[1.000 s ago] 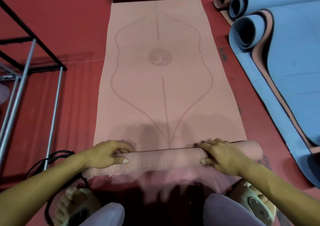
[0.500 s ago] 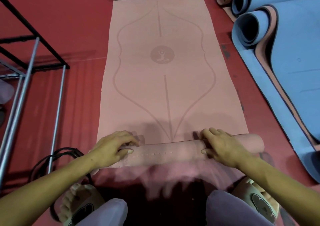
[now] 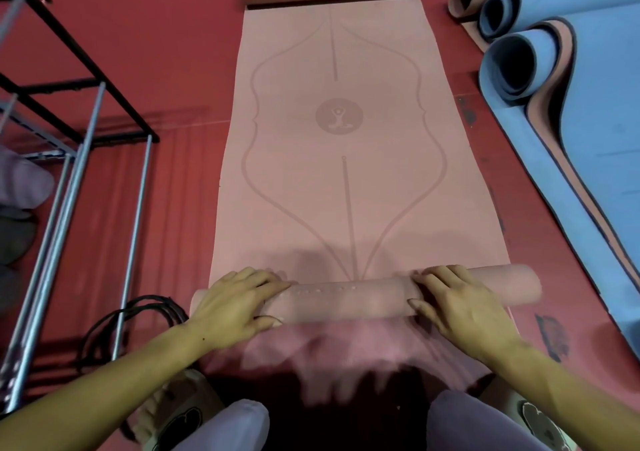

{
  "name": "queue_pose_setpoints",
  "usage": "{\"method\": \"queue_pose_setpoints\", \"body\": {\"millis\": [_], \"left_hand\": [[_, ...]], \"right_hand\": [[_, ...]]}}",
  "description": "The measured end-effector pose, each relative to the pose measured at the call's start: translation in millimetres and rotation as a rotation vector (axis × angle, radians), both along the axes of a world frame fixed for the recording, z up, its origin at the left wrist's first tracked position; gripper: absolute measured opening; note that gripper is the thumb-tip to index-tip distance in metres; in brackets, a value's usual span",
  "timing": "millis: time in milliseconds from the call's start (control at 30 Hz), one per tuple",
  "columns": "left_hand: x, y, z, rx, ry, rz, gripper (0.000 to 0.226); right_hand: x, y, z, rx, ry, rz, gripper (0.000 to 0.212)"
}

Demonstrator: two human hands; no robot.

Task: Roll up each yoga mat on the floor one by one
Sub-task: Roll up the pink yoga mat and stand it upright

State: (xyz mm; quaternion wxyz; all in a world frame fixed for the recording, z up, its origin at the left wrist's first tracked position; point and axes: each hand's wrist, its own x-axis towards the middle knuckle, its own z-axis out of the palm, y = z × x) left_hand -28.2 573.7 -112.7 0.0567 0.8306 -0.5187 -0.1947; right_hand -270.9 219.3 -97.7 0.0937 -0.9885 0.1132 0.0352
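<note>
Head view: pink yoga mat (image 3: 341,160), roll (image 3: 349,298) at 6 o'clock. Left hand (image 3: 232,307), right hand (image 3: 460,307) curled over roll, grip light. Best rolled evenly toward 12 o'clock, ends kept flush.

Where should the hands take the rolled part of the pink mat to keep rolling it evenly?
Judging by its pose, grip the pink roll from the near side, over its top, one hand toward each end, as the left hand and right hand sit now. It is a long cylinder lying crosswise, so a spread hold should keep it straight.
</note>
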Motion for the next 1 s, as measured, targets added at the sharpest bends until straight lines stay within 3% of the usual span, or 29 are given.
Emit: {"method": "queue_pose_setpoints", "body": {"millis": [100,167,300,433,567,700,833,1000], "left_hand": [[11.5,-9.8,8.9,0.029,0.045,0.037,0.071],[15.7,-15.2,15.1,0.041,0.078,0.056,0.064],[21.7,-13.7,13.3,0.034,0.129,0.091,0.061],[24.5,-13.5,12.1,0.026,0.069,0.084,0.059],[29.1,-16.7,18.2,-0.022,0.097,0.196,0.055],[31.1,-18.7,18.0,-0.008,0.096,0.196,0.049],[29.3,-19.4,16.6,-0.042,0.02,0.202,0.051],[22.8,-17.2,14.6,-0.083,0.008,0.21,0.045]], "right_hand": [[2.5,-2.3,-1.9,-0.002,0.055,0.028,0.072],[6.4,-2.7,-1.0,-0.003,0.067,-0.004,0.076],[15.4,-5.4,1.7,-0.08,0.063,-0.012,0.071],[26.2,-12.7,4.4,-0.063,0.103,0.004,0.074],[34.8,-12.8,11.0,-0.004,0.106,-0.058,0.051],[38.6,-14.1,13.4,0.047,0.145,-0.085,0.042],[39.8,-12.7,12.7,0.06,0.167,-0.095,0.044],[39.9,-8.0,12.7,-0.067,0.126,-0.106,0.046]]}}
